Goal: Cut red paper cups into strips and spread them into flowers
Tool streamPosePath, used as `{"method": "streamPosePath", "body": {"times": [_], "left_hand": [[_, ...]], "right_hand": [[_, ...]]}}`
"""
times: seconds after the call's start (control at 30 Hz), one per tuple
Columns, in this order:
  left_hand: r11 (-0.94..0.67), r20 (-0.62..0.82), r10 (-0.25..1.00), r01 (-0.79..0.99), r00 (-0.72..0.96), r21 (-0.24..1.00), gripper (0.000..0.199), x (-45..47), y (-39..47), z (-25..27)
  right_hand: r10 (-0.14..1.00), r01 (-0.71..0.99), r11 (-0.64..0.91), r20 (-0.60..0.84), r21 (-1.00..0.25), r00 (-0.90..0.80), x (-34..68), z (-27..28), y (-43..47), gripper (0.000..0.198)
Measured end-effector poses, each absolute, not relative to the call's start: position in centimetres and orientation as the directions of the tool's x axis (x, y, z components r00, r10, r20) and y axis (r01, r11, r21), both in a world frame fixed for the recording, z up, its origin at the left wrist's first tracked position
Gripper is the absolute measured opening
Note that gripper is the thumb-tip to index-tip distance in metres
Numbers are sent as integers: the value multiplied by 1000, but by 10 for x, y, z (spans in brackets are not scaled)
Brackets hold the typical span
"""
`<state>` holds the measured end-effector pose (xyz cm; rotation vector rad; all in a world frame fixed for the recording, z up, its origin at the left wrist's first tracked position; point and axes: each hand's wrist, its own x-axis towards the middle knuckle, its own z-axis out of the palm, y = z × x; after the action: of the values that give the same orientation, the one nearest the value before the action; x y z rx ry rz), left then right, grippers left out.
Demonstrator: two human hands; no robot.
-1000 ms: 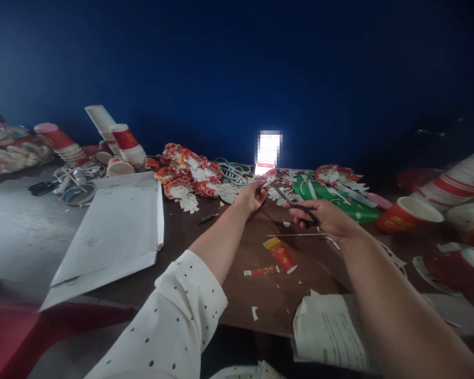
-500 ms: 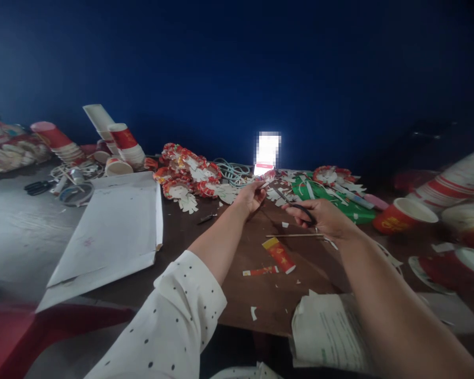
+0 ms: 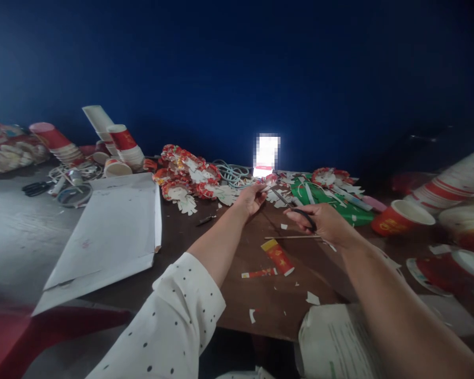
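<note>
My left hand (image 3: 251,202) reaches to the middle of the table, fingers pinched on a small red and white paper piece (image 3: 269,180). To its right, my right hand (image 3: 319,220) grips black-handled scissors (image 3: 305,217), whose blades point up and left toward that piece. Whether the blades are parted is hard to see. Below the hands lie a thin wooden stick (image 3: 292,237), a red and yellow paper piece (image 3: 278,257), a narrow red strip (image 3: 259,273) and white scraps (image 3: 252,316).
A lit phone screen (image 3: 264,171) stands behind my hands. Red and white paper cutouts (image 3: 187,171) are heaped left of it, a green sheet (image 3: 353,215) right. White board (image 3: 106,226), stacked paper cups (image 3: 126,147) and a red cup (image 3: 395,223) flank the work. A printed bag (image 3: 332,337) hangs at the front edge.
My hands keep nearly the same pose, the scissors still near the paper piece. The printed bag at the front edge sits slightly lower and further right, and a white scrap shows apart from it.
</note>
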<state>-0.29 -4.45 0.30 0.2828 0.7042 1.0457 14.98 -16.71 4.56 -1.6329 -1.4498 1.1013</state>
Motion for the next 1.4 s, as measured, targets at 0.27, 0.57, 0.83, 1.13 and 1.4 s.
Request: {"method": "streamPosePath", "body": {"times": [0.27, 0.57, 0.83, 1.13, 1.4], "left_hand": [[460, -381, 885, -622, 266, 634, 12, -3, -42, 1], [361, -316, 930, -627, 188, 690, 10, 3, -43, -1], [390, -263, 919, -771, 293, 504, 2, 2, -48, 2], [564, -330, 825, -646, 458, 514, 23, -2, -54, 6], [548, -368, 836, -648, 407, 529, 10, -3, -51, 5]], "right_hand": [[994, 521, -69, -106, -851, -42, 156, 46, -164, 41], [990, 506, -103, -137, -856, -31, 163, 44, -165, 44], [999, 532, -45, -36, -846, 27, 154, 22, -154, 50], [992, 705, 79, 123, -705, 11, 156, 11, -153, 45], [998, 649, 47, 63, -759, 2, 151, 9, -155, 43]]}}
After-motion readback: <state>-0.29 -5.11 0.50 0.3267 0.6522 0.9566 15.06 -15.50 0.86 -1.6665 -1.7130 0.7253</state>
